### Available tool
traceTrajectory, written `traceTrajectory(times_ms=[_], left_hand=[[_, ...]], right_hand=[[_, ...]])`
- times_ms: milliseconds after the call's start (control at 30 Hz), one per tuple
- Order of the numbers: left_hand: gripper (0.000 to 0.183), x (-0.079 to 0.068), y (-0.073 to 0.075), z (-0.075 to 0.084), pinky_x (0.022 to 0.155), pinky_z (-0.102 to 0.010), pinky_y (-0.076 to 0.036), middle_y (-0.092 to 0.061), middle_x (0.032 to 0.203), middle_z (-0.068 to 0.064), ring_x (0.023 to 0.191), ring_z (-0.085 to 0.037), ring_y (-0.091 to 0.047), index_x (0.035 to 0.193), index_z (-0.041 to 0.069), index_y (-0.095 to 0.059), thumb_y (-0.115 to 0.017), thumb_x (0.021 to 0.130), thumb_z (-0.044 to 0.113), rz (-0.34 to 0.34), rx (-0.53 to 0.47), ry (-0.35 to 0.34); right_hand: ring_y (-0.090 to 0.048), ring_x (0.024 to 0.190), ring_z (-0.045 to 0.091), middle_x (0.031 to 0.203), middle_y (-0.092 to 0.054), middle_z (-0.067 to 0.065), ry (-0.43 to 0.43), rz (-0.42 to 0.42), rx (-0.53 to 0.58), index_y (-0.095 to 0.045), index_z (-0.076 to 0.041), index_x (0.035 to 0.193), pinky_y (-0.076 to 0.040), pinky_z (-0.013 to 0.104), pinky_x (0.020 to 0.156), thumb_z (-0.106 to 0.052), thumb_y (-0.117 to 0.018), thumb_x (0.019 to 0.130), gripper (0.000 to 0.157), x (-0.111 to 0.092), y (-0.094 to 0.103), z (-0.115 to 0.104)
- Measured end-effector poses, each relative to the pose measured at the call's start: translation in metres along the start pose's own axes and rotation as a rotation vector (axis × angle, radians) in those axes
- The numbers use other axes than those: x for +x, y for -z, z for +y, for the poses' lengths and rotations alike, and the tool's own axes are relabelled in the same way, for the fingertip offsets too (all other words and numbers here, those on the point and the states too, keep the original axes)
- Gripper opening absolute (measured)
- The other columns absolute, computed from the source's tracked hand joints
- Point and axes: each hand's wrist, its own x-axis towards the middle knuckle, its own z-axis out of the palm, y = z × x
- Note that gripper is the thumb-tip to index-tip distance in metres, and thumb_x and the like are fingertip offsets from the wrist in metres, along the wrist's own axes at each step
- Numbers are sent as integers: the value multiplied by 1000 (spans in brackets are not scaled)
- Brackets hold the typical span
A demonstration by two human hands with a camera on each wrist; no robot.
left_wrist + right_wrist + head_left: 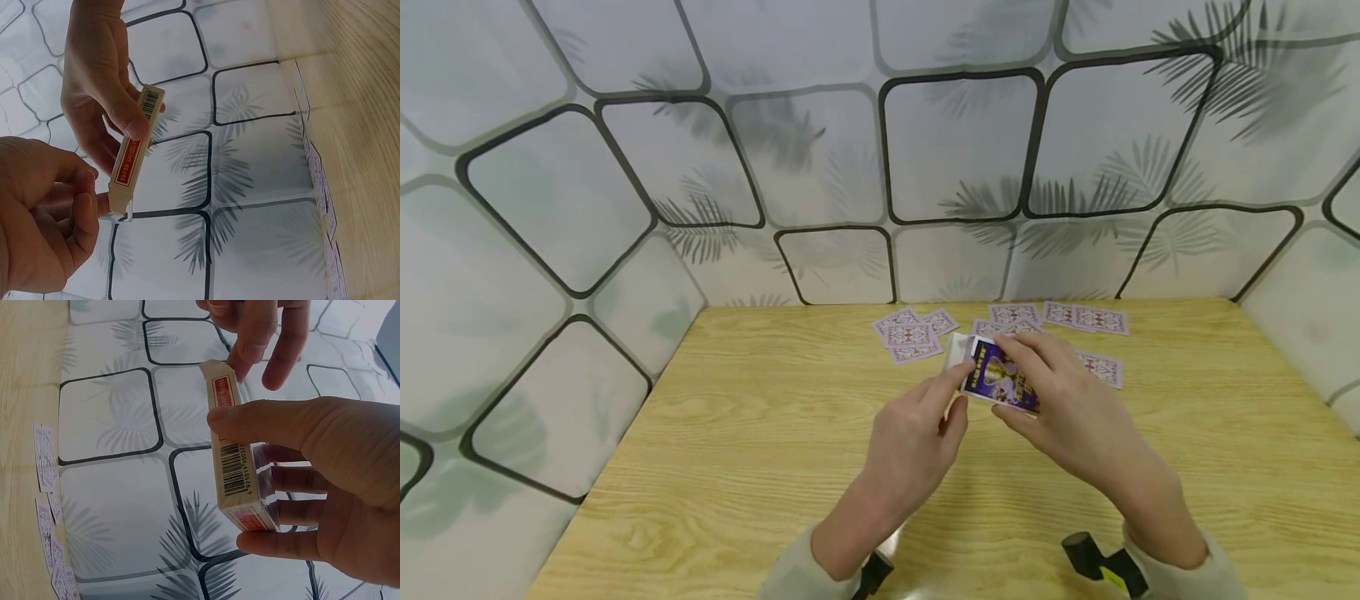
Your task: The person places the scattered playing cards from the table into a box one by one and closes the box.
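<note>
Raised above the table, a playing card box [992,375] shows a purple face with a gold trophy. Its narrow side, with a red label and a barcode, faces the right wrist view. My right hand [1067,400] grips the box, thumb along one narrow side and fingers on the opposite one. A pale flap [215,367] sticks out at the box's far end. My left hand [913,437] reaches to that end, its index finger touching beside the flap. The left thumb [955,421] stays apart from the box. What lies inside the box is hidden.
Several patterned playing cards [910,335] lie face down and overlapping on the wooden table [737,417], behind the left hand. More cards [1101,320] lie behind and beside the right hand. A patterned cloth wall [820,158] rises at the table's back edge and sides.
</note>
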Motion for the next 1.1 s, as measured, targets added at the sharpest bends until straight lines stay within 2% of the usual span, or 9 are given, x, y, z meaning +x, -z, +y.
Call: traceTrajectory(times_ms=[200,400,500,600,733,800,867,1000,1100], left_hand=[[36,0,0,1,51,-7,-39,-72,88,-7,56,-4,-54,125,2,-64,-68,89,-1,-6,-15,11],[27,3,2,-9,52,-11,-43,-71,95,-8,59,-6,-57,117,1,-65,-66,89,-2,91,0,-3],[20,6,3,-21,50,-14,-43,-71,92,-8,57,-7,-55,111,1,-67,-65,91,-1,108,5,54],[15,9,2,-35,48,-16,-41,-71,90,-8,56,-7,-54,107,2,-68,-63,93,1,71,11,159],[15,10,-7,-56,43,-17,-35,-72,92,-9,53,-5,-47,107,3,-69,-61,94,4,-70,29,314],[16,11,-11,-67,41,-19,-33,-71,95,-10,52,-7,-44,108,3,-68,-59,95,6,-179,55,390],[18,12,-16,-79,43,-22,-36,-70,98,-11,56,-10,-47,111,4,-67,-59,96,8,-292,107,459],[24,13,-27,-100,57,-34,-50,-66,110,-14,80,-23,-61,120,6,-65,-58,98,13,-489,223,594],[33,12,-39,-114,72,-46,-54,-58,125,-19,105,-35,-59,132,10,-60,-55,101,17,-624,278,647]], right_hand=[[-57,111,39,125,-57,21,-13,-2,-1,-54,1,136,-55,50,76,-13,-90,70,76,-1,3,2],[-58,104,34,123,-57,20,-24,26,3,-54,1,136,-55,47,72,-12,-90,70,77,-2,10,8],[-57,102,33,123,-56,19,-42,31,7,-54,1,136,-54,46,71,-12,-90,70,76,-3,13,11],[-56,103,33,124,-55,18,-62,32,4,-54,0,137,-53,47,71,-14,-89,71,76,-4,17,14],[-56,103,32,125,-55,17,-89,31,-1,-53,-1,138,-51,46,72,-15,-88,73,75,-8,24,18],[-57,104,33,126,-54,18,-101,31,-4,-52,-1,138,-51,47,72,-16,-88,73,76,-9,26,20],[-57,105,34,127,-54,19,-114,37,-6,-52,-1,138,-51,48,73,-16,-88,73,76,-11,28,21],[-57,106,35,128,-54,19,-125,45,-7,-53,-1,139,-51,50,74,-17,-88,73,76,-14,31,23],[-57,104,34,127,-55,18,-126,52,-9,-53,-1,139,-51,49,73,-18,-88,74,76,-15,34,24]])
